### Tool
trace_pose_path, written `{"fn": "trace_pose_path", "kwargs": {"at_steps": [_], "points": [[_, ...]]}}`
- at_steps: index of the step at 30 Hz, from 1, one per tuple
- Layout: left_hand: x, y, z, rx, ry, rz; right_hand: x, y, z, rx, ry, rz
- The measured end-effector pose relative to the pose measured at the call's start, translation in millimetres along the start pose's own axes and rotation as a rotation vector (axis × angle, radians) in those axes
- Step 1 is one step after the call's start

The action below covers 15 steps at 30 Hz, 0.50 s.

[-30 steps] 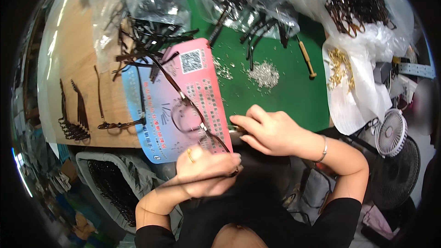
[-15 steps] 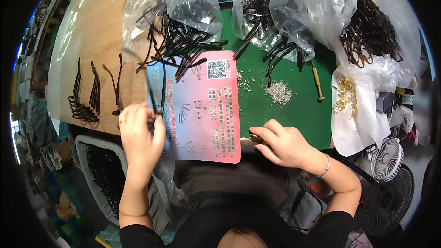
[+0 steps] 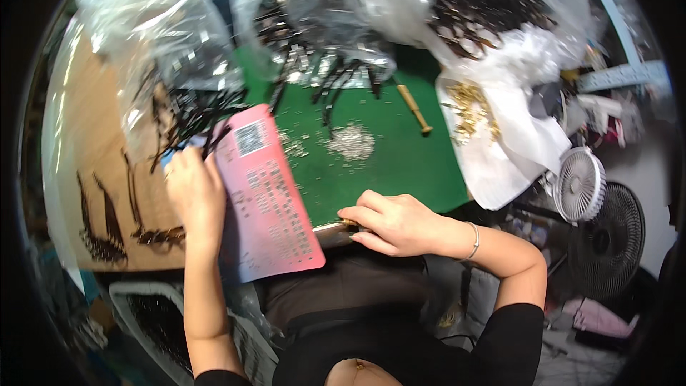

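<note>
My left hand (image 3: 194, 189) reaches over the left part of a pink-and-blue printed card (image 3: 268, 207), its fingers at the near edge of a tangled pile of dark eyeglass temples (image 3: 189, 114). Blur and the hand itself hide whether the fingertips hold one. At the near edge of the green mat (image 3: 400, 171), my right hand (image 3: 396, 225) is closed, thumb and fingers pinching a small gold-coloured piece (image 3: 348, 222) whose kind I cannot make out. Beyond it lies a heap of tiny silvery metal parts (image 3: 351, 143), with more scattered around.
A brass-coloured hand tool (image 3: 413, 109) lies on the mat. Gold-coloured parts (image 3: 469, 111) rest on white paper at right. Sorted temples (image 3: 103, 225) lie on the wood at left. Clear plastic bags (image 3: 314, 11) line the back; a white fan (image 3: 579, 184) stands at right.
The view has swung to the right. My left hand has moved away from me along the card to the pile of temples. The right hand keeps its pinch near the mat's edge.
</note>
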State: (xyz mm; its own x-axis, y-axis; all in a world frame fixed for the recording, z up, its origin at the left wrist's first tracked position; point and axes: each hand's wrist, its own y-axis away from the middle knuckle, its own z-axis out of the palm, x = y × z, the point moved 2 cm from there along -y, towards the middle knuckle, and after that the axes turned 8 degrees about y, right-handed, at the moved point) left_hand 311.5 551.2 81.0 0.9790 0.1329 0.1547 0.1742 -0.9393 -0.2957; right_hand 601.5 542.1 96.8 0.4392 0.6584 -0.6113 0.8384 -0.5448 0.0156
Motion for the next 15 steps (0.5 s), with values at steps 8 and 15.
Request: {"fn": "trace_pose_path", "kwargs": {"at_steps": [8,15], "points": [[-3.0,-8.1,-24.6,0.066,0.157,-0.049,20.7,29.0,-28.2,0.074,-0.191,0.254],[11.8,10.8,-58.9,0.329,0.936,-0.290,111.6,30.2,-103.3,0.394,0.143,0.776]]}}
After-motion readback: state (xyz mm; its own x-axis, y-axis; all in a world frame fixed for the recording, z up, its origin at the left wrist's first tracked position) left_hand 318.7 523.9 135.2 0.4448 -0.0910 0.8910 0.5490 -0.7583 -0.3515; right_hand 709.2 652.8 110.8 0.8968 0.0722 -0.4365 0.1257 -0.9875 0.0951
